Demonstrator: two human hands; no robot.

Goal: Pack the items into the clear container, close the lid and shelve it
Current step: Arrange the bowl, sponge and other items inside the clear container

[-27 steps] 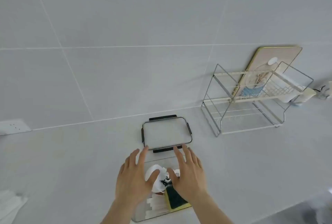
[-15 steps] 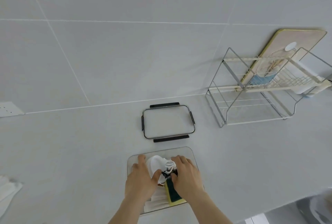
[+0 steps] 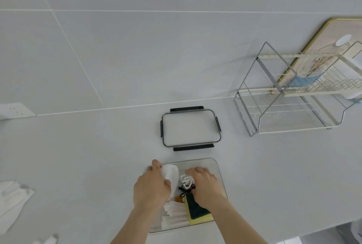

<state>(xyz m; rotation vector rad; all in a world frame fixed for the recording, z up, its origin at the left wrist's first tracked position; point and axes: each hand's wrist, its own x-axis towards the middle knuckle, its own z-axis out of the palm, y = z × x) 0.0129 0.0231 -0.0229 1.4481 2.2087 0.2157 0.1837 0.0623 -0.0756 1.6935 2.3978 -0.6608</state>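
While both hands have dropped inside the clear rectangular container [image 3: 216, 167], my left hand [image 3: 151, 187] grips a white cloth bundle [image 3: 170, 175]. My right hand [image 3: 205, 187] presses the cords down, fingers curled; lid [image 3: 191, 128] next.

Light: bright, even, diffuse
Shadows: faint, soft beneath the wire rack [image 3: 290, 95]
Focus: mildly soft overall
Edges: wide-angle bending of wall tile lines [image 3: 78, 57]
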